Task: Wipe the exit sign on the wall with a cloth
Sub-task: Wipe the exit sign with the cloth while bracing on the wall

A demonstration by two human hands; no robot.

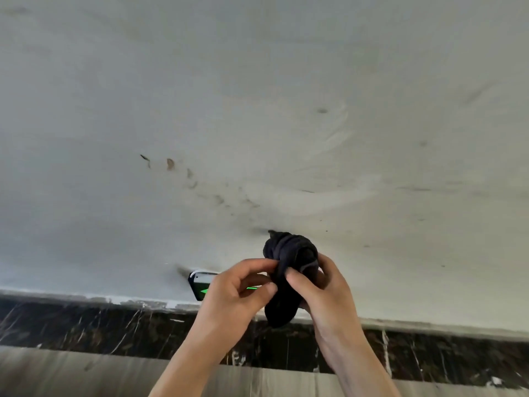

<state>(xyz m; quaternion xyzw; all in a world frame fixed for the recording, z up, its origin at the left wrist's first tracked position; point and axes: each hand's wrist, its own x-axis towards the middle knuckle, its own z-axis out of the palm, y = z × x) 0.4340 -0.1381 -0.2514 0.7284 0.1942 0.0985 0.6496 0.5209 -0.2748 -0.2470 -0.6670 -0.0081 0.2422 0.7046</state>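
Note:
A bunched black cloth [289, 270] is held in front of the wall by both hands. My right hand [323, 293] wraps around its right side with the thumb pressed on the front. My left hand [234, 293] pinches the cloth's left edge with thumb and fingers. Low on the wall, just above the skirting, sits the exit sign [200, 285], a dark box with a lit green arrow. My left hand covers most of it; only its left end shows. The cloth is in front of the sign and not touching it.
The pale wall [257, 110] is scuffed with dark smudges and marks around the sign. A dark marble skirting [100, 328] runs along the wall's foot, and a grey wood-look floor [71, 373] lies below it.

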